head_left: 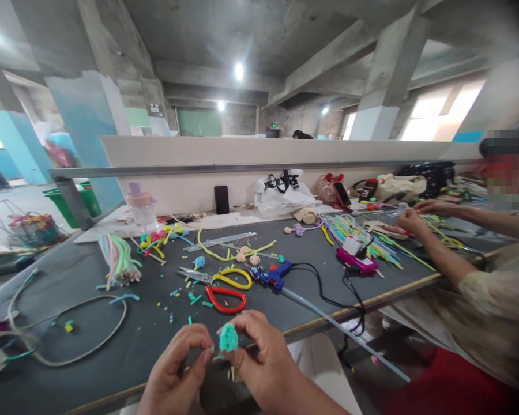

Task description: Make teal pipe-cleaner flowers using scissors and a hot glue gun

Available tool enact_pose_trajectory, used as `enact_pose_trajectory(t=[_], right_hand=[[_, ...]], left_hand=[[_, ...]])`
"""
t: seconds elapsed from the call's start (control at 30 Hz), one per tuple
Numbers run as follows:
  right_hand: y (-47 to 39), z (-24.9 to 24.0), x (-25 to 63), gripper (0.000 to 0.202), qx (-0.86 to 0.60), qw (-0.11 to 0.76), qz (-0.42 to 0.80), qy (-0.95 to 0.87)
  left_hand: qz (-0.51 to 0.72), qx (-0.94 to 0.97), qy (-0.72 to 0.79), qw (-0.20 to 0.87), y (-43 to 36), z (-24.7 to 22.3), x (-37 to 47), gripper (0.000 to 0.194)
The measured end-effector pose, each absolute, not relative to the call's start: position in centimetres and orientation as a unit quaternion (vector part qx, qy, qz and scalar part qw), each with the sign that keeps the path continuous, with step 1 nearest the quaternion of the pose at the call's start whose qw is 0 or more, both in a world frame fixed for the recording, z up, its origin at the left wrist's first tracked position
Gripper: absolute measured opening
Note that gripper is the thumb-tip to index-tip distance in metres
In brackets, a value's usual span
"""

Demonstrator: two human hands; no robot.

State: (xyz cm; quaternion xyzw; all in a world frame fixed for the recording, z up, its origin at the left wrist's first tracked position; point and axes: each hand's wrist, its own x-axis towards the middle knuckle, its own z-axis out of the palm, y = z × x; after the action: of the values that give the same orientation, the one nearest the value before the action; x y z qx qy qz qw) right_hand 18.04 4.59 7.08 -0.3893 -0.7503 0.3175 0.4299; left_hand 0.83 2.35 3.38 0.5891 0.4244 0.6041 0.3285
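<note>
Close to the table's front edge, my right hand (pixel 263 357) pinches a rounded teal pipe-cleaner flower head (pixel 229 338) between thumb and fingers. Just left of it, my left hand (pixel 181 363) is closed in a pinch. A tiny pale bit shows at its fingertips, too small to name. Beyond my hands lie scissors (pixel 218 286) with one yellow and one red handle, blades spread and pointing left. A blue hot glue gun (pixel 277 275) rests right of them, a long clear glue stick (pixel 328 317) reaching out past the table edge.
A pipe-cleaner bundle (pixel 119 259) lies left, near a lidded cup (pixel 140 207). A phone (pixel 221 199) leans on the back panel beside a white bag (pixel 281 193). Teal and yellow scraps litter the dark tabletop (pixel 155 340). At right, a co-worker's hands (pixel 415 216) work above a magenta power strip (pixel 357 262).
</note>
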Motion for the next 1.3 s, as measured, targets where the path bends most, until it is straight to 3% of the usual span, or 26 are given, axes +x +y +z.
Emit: enact_pose_trajectory(t=[0.13,0.53,0.9,1.07,1.3], right_hand=[[4.4,6.9,17.9,0.013,-0.395,0.424,0.351,-0.735],[4.5,5.4,17.9,0.009,-0.365,0.443,0.274,-0.772],[4.6,7.1,16.9,0.037,-0.338,0.399,0.687,-0.505],[4.5,7.6,17.2,0.039,-0.291,0.379,0.754,-0.452],[4.4,7.6,16.9,0.042,-0.305,0.375,0.746,-0.458]], left_hand=[[0.544,0.692,0.427,0.206,2.2,4.7,0.6,0.01],[0.529,0.679,0.482,0.162,1.2,6.0,2.0,0.012],[0.555,0.623,0.496,0.24,1.4,6.5,1.5,0.013],[0.543,0.657,0.49,0.182,2.1,8.3,0.0,0.006],[0.465,0.757,0.454,0.067,2.4,9.6,0.7,0.016]])
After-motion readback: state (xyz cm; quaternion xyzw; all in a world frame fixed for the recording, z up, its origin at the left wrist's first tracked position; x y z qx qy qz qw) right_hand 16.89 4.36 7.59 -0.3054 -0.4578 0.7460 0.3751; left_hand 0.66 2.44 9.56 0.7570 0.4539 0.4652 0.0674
